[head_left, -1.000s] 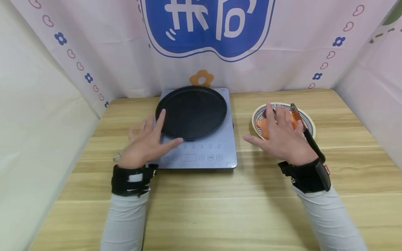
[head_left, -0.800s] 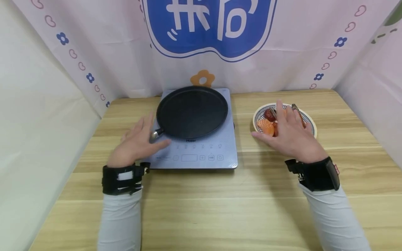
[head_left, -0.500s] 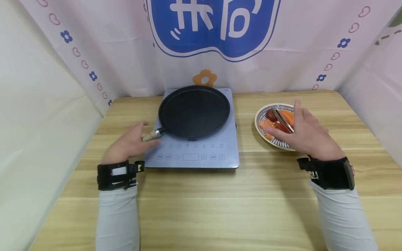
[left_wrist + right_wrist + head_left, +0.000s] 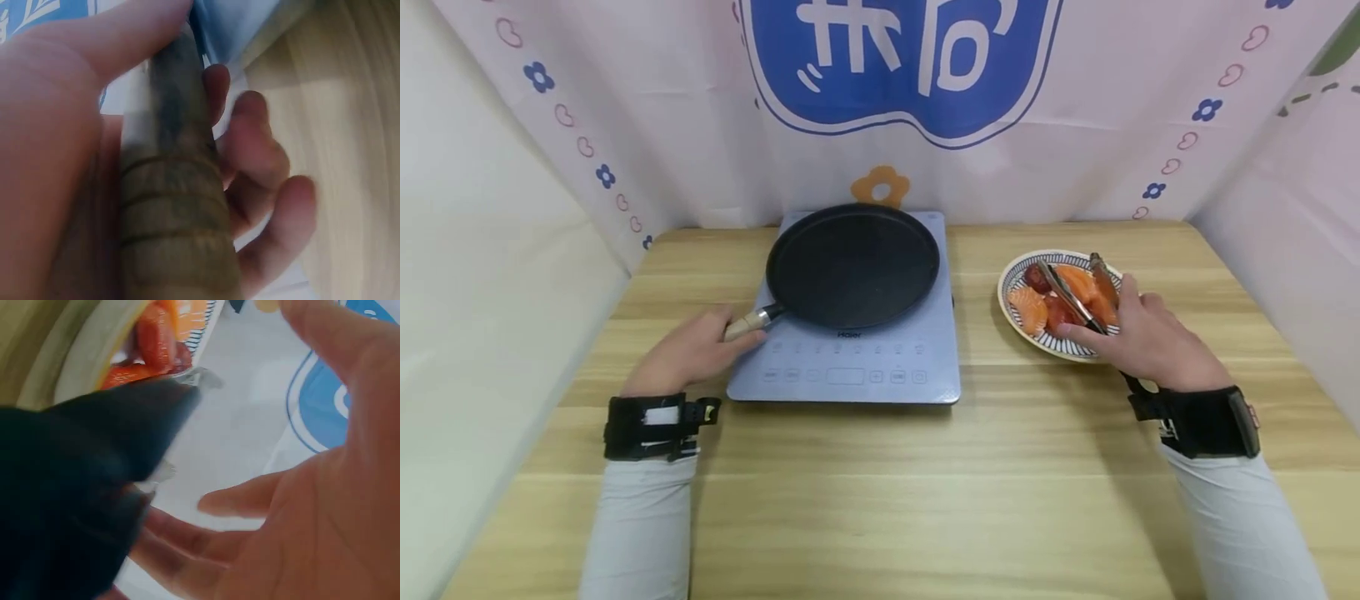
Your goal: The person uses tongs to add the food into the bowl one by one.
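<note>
Wooden handle: left hand curled round it; a firm, level hold should serve best.
Crêpe pan: flat on the Haier induction cooker, towards its rear.
Patterned plate: right of cooker, bearing salmon pieces and metal tongs.
Right hand: fingers parted about the tongs, gripping nothing; even closure advisable.

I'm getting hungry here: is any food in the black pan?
No, the black pan shows only its dark surface; the food lies on the patterned plate.
</note>
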A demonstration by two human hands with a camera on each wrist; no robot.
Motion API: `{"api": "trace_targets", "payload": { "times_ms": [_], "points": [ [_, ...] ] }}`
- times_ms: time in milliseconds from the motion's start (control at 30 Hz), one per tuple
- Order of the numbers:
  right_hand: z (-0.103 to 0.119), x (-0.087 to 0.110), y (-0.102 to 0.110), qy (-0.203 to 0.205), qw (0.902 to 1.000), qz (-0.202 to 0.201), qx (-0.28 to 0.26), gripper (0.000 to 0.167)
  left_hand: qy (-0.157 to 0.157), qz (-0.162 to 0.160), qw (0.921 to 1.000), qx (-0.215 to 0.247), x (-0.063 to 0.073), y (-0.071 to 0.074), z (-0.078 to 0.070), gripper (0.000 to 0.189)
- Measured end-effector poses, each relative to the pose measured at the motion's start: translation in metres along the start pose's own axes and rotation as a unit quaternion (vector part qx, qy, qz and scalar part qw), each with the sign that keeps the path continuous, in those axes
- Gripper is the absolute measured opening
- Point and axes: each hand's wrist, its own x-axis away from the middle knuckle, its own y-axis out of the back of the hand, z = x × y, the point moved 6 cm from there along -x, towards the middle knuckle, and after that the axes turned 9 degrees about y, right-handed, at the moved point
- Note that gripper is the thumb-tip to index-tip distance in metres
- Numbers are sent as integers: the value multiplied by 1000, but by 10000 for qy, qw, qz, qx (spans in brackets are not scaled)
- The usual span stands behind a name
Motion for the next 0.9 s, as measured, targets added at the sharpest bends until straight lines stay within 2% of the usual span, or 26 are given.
{"api": "trace_targets", "payload": {
  "times_ms": [167, 400, 633, 733, 900],
  "points": [
    [-5, -5, -4, -250, 9992, 9, 308, 115, 97, -90, 9998, -168, 1, 2, 0, 51],
    [-16, -3, -4, -652, 9973, -29, 325, 98, 5, -213, 9992, -347, -4, 1, -2, 51],
    [-24, -5, -7, -469, 9985, -230, 140, 65, -4, -279, 9982, -523, -7, -3, -3, 50],
    [-27, -6, -7, -400, 9988, -287, 49, 62, 3, -340, 9978, -568, -8, -4, -3, 48],
    [-30, -5, -6, -458, 9986, -248, 51, 66, 39, -357, 9975, -610, -9, -5, -3, 48]
  ]
}}
